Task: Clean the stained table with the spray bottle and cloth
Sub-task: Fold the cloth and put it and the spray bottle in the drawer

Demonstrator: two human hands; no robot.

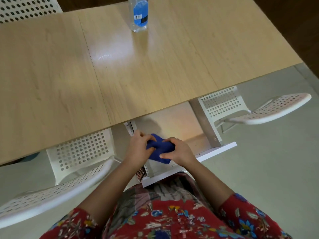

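Both your left hand (140,149) and right hand (177,150) grip the blue cloth (159,150), fingers curled round it, likely bunching it for wiping; the spray bottle (139,14) stands far across the table (69,75).

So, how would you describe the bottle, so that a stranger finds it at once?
Look at the long wooden table. Near its far edge stands a clear bottle with a blue label and barcode. Unlike the crumpled dark blue cloth, it is upright and see-through.
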